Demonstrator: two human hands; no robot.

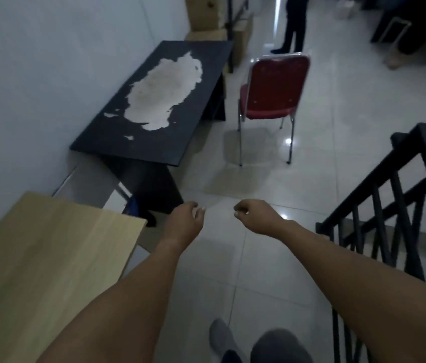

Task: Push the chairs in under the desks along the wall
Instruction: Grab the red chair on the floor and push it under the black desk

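Red and chrome-legged, the chair [272, 100] stands out on the tiled floor [337, 166], beside the black desk [159, 106] against the wall, not tucked under it. Nearer, a pale wood desk [44, 263] sits at left. Left hand [187, 221] and right hand [255, 217] hover loosely curled, holding nothing

Pretty dim and smeary in here. Person [294, 24] standing at 12 o'clock is chopped off above the legs by the top edge. Pale desk [36, 258] at 8 o'clock runs off the left and bottom. Whatever blue thing [132, 206] sits under the black desk [180, 106], can't tell.
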